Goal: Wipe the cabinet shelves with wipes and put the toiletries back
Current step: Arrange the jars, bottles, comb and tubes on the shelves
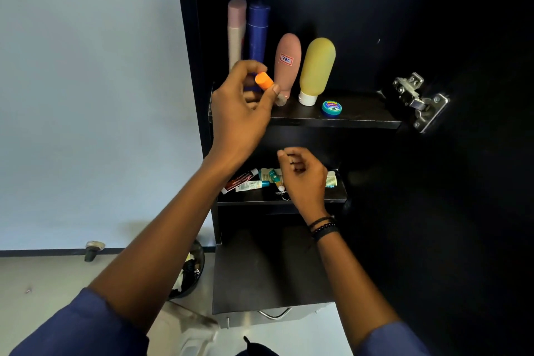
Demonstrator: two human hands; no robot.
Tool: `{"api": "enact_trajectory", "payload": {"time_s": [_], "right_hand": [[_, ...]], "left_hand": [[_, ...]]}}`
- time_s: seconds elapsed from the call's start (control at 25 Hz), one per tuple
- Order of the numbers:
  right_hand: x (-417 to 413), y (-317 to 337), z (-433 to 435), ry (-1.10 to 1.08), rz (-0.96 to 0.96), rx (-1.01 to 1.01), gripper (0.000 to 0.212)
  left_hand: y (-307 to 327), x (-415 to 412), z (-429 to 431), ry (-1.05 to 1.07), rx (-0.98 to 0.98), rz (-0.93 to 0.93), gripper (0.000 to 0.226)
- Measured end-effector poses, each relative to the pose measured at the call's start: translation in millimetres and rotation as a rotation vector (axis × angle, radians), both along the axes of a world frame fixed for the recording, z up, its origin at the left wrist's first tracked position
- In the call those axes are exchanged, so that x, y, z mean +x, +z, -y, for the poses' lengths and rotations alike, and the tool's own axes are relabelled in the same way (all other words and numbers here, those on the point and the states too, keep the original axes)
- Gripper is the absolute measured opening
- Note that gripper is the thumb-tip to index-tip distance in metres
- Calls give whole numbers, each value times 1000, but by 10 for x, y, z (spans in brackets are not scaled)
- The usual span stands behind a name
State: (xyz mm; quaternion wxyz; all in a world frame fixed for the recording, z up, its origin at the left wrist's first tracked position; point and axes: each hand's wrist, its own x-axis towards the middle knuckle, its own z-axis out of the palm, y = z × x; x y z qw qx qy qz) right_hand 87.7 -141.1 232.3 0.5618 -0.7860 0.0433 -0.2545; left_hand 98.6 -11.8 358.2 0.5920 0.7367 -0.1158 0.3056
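From the head view I see my left hand point(242, 107) pinching a small orange-capped tube point(264, 80) before the upper shelf point(361, 120), right hand point(303, 176) loosely curled and empty over the lower shelf's toiletries point(248, 182); it looks light, rigid, slick, best held mid-body.

Upper shelf point(361, 118): four bottles point(316, 69) upright, tin point(331, 109) right of them. Lower shelf point(318, 200): tubes point(245, 182), comb point(331, 179) behind my right hand point(303, 179).
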Motion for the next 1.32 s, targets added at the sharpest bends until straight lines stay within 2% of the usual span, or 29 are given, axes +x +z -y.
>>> {"api": "enact_trajectory", "payload": {"time_s": [0.16,0.28,0.44,0.52,0.72,0.88,1.04,1.32], "right_hand": [[-197,690,-169,97,198,201,12],[-155,1031,-199,169,200,356,23],[-51,1242,-235,203,193,452,22],[-24,1270,-245,219,203,434,22],[47,1302,-216,224,214,283,40],[105,1242,-223,140,263,82,43],[162,1130,-236,129,244,-16,43],[196,1082,-247,114,265,-41,43]], "left_hand": [[-56,-99,-5,-84,-198,-69,29],[-133,-136,-7,-151,-337,-116,25],[-152,-168,5,-181,-413,-146,24],[-139,-187,17,-193,-391,-158,26],[-164,-143,-31,-286,-247,-203,36],[-162,-132,-70,-205,-202,-207,40],[-204,-140,-109,-140,-153,-179,37],[-274,-138,-158,-110,-97,-172,37]]}}
